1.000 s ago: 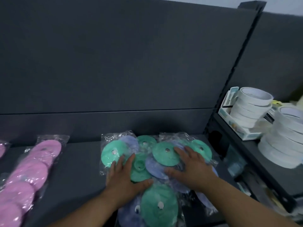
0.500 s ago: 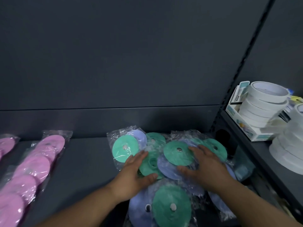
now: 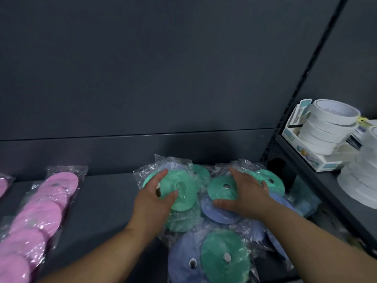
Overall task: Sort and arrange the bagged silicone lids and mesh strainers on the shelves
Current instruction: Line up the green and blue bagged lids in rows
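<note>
Nearest the camera, a clear plastic bag holding one blue and one green round silicone lid [image 3: 212,260] is lying flat at the front edge of the dark grey shelf [image 3: 106,203], its two small metal centre studs facing up. Two bare forearms are reaching in from the bottom of the view over this bag.

Just beyond it, both hands are pressing on a loose, overlapping pile of similar bagged green and blue lids [image 3: 214,201] sitting on the right part of the shelf. The left hand [image 3: 152,198] is lying open with fingers spread, palm down on a green round lid in crinkled clear wrap [image 3: 181,190], the thumb resting against the lid's raised centre. The right hand [image 3: 243,193] is likewise lying open and flat, its fingers spanning a green lid with a metal stud [image 3: 220,189] and its thumb stretching over a blue lid beneath [image 3: 216,211]. Neither hand is closing around anything.

To the far left, a long clear bag of overlapping pink round lids [image 3: 38,217] is stretching from front to back along the same shelf, well apart from the pile, with the edge of a second pink bag [image 3: 3,185] showing at the frame's border.

Farther right, on the neighbouring shelf bay, a stack of white round strainer rims [image 3: 330,127] is sitting in a white and pale blue cardboard box [image 3: 318,160], with another white stack [image 3: 361,176] beside it. A plain dark grey back panel [image 3: 163,68] is rising behind everything.
</note>
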Action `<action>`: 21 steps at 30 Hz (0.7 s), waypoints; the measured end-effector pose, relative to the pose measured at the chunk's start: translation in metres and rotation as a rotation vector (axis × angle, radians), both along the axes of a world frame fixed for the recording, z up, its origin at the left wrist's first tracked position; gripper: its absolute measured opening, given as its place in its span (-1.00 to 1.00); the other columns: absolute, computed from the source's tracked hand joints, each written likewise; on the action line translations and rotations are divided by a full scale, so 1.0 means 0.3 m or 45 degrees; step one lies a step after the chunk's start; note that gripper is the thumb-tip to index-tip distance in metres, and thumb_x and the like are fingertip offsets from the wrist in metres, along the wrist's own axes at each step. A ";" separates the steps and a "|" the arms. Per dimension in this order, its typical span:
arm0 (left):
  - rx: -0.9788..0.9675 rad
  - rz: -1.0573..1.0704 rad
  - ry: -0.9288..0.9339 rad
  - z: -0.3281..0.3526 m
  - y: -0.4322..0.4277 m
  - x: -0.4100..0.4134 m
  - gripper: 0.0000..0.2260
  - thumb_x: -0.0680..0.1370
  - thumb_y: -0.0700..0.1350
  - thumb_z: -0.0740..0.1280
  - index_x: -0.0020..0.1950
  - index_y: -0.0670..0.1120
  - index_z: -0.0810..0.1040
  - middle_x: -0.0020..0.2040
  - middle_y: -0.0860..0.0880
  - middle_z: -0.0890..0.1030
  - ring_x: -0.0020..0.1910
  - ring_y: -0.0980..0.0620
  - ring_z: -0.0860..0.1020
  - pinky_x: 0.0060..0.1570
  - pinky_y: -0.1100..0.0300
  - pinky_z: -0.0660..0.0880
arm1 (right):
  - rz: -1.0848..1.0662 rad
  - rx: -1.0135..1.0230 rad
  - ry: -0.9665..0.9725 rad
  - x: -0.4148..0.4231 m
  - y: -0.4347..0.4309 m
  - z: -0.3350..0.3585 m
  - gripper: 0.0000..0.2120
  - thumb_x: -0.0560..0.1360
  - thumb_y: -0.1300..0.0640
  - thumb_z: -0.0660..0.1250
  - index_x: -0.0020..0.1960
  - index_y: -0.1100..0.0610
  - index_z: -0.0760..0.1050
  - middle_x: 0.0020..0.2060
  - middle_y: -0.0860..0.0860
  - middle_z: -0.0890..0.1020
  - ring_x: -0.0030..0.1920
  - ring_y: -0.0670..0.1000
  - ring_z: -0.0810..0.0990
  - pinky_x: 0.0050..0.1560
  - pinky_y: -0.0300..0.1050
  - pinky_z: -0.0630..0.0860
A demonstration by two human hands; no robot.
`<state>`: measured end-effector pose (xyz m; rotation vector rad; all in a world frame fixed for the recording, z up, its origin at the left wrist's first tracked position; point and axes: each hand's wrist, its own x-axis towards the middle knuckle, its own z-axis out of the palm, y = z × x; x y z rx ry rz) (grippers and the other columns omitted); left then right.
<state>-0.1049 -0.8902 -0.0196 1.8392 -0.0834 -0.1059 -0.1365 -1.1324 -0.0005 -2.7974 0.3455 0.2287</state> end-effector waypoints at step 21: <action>0.825 -0.004 -0.876 -0.104 0.466 0.053 -0.72 0.33 -0.17 0.15 -0.22 0.12 0.60 -0.03 0.15 0.50 -0.01 0.12 0.44 0.15 0.23 0.29 | -0.111 0.366 -0.423 0.156 0.207 0.213 -0.76 0.36 -0.08 0.49 -0.29 0.07 0.56 -0.41 0.01 0.62 -0.36 0.02 0.57 -0.33 -0.17 0.44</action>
